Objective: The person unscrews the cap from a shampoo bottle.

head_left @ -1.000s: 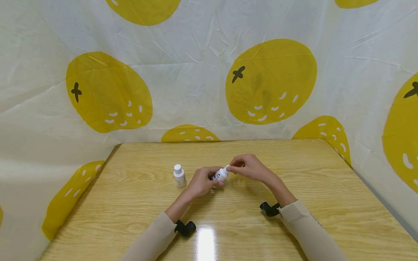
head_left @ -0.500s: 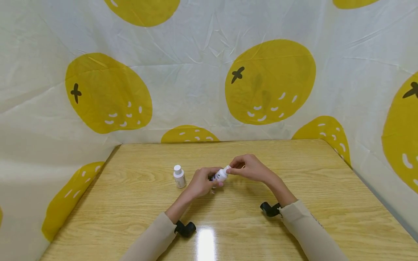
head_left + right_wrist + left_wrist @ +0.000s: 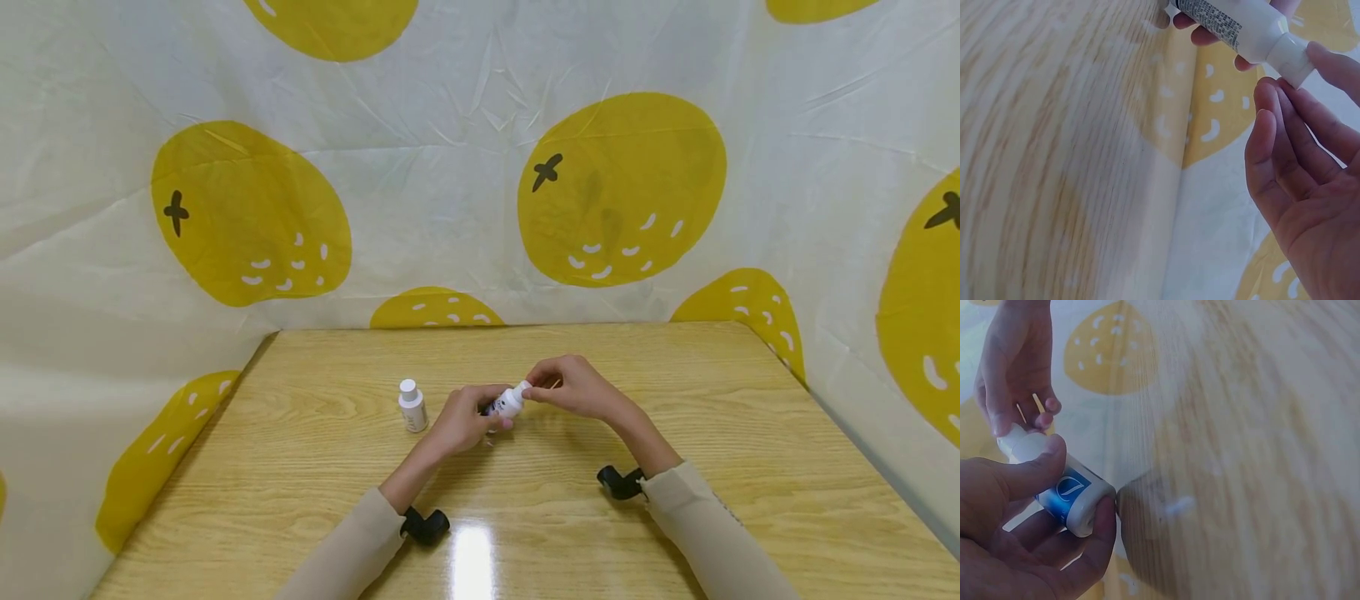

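Head: I see the left hand [image 3: 463, 421] gripping a tilted white bottle [image 3: 508, 403]; the right hand [image 3: 576, 387] pinches its cap [image 3: 522, 389]. A second bottle [image 3: 412, 406] stands upright near, left of the left fingers [image 3: 491, 389]. Left wrist: blue label [image 3: 1065, 495] between left thumb [image 3: 1032, 475] and fingers. Right wrist: cap between right thumb [image 3: 1336, 67] and forefinger [image 3: 1324, 120].

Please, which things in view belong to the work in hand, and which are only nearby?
In the work:
held bottle, in the left hand
its cap, pinched by the right hand

Apparently only nearby:
second bottle, upright on the table
patterned cloth behind
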Tool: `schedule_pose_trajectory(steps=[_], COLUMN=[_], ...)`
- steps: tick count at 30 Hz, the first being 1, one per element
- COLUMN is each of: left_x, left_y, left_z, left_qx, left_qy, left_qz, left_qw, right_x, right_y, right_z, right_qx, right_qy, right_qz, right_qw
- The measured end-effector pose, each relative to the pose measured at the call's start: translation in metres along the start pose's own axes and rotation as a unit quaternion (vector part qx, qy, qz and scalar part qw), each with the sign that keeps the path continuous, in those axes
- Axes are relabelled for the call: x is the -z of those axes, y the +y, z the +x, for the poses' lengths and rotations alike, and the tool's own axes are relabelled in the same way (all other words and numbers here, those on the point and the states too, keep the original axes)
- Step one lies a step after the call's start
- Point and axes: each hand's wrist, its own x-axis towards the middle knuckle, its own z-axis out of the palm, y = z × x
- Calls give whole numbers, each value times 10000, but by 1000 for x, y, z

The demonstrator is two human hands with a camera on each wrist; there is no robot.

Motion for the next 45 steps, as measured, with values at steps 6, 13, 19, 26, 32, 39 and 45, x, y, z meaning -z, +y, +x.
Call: schedule_pose_trajectory(steps=[6,13,19,26,32,39,45], left_x=[0,0,0,0,0,0,0], left_y=[0,0,1,1,1,1,-1], left_z=[0,0,0,-1,-1,-1,-1], left_qx=[88,94,6,12,7,64,85], left_qy=[-21,-17,53,7,9,31,8], left_qz=[-154,-199,-126,-244,-271,-320,-412], left_qw=[9998,9998,9999,9997,9996,9995,9991], right_x=[0,0,0,-1,0,-1,-1], right_y=[-1,1,1,-2,-5,-3,-4], right_z=[-1,1,0,-1,-1,-1,-1], right_qx=[-275,-184,-72,-268,-294,-99,-218], right_qy=[44,-17,-34,95,57,76,163], right_qz=[115,215,192,73,123,108,22], right_qw=[9995,9996,9998,9996,9995,9999,9996])
